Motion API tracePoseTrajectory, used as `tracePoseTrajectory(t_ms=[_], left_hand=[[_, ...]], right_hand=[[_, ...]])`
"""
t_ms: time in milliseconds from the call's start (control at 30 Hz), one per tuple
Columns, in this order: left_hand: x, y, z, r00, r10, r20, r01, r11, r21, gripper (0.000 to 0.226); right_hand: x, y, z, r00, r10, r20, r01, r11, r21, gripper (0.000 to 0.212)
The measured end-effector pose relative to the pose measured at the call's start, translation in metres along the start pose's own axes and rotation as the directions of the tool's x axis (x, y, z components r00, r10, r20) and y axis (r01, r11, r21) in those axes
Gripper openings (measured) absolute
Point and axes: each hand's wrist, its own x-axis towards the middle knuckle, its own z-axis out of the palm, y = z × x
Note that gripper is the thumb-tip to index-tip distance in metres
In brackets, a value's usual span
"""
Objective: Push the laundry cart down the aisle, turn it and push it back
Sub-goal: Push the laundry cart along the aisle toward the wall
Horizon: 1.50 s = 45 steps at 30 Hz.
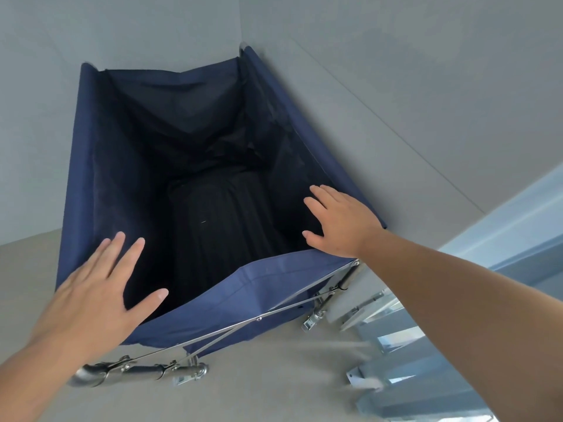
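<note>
A blue fabric laundry cart (91,166) is seen from above, filling the middle of the view. It stands on a pale floor (274,376) with its far end close against a grey wall (396,86); whether the two touch cannot be told. Dark cloth (219,226) lies at the bottom of the bag. A metal frame (231,330) with crossed bars and small castors is seen under the near edge. To the right, light blue steps (426,345) descend just beside the cart's near right corner.

Both hands are held flat and spread, and nothing is gripped. The left hand (97,290) is placed over the near left corner of the bag, fingers fanned. The right hand (341,220) is placed over the right rim, near the near right corner. Whether the palms are pressing on the fabric or hovering just above it cannot be told.

With the cart judged to be at the end of its run against the wall, the turn seems to be the step in hand. It would be done best if the rigid frame under the rim were grasped rather than the loose cloth, which is likely to sag. The swing should be led away from the steps, so that no castor is rolled over the edge.
</note>
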Motion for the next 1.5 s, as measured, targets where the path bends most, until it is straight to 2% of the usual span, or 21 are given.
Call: tracePoseTrajectory(t_ms=[200,533,767,1067,1167,1367,1500], left_hand=[[0.001,0.007,-0.004,0.999,0.039,0.006,-0.039,0.998,0.049,0.091],[0.000,0.042,0.002,0.973,0.223,0.051,-0.226,0.973,0.053,0.089],[0.006,0.048,0.015,0.969,0.234,0.078,-0.238,0.970,0.044,0.089],[0.039,0.093,0.013,0.958,0.279,-0.066,-0.285,0.952,-0.110,0.088],[0.046,0.110,0.007,0.956,0.277,-0.096,-0.292,0.931,-0.220,0.089],[0.060,0.138,-0.001,0.966,0.226,-0.127,-0.257,0.765,-0.591,0.082],[0.064,0.142,-0.007,0.964,0.245,-0.099,-0.251,0.729,-0.636,0.081]], right_hand=[[0.002,0.002,0.001,1.000,-0.009,0.001,0.009,1.000,-0.019,0.070],[-0.002,0.003,0.001,1.000,-0.012,-0.011,0.011,0.999,-0.031,0.072],[-0.001,0.004,0.004,1.000,0.006,-0.014,-0.007,1.000,-0.026,0.073],[-0.001,0.012,0.003,0.999,0.023,-0.029,-0.023,1.000,0.005,0.074],[-0.001,0.015,0.003,0.999,0.022,-0.033,-0.021,1.000,0.019,0.075],[-0.004,0.020,0.001,0.998,0.040,-0.047,-0.037,0.997,0.066,0.075],[-0.009,0.014,-0.002,0.993,0.077,-0.084,-0.065,0.988,0.140,0.071]])
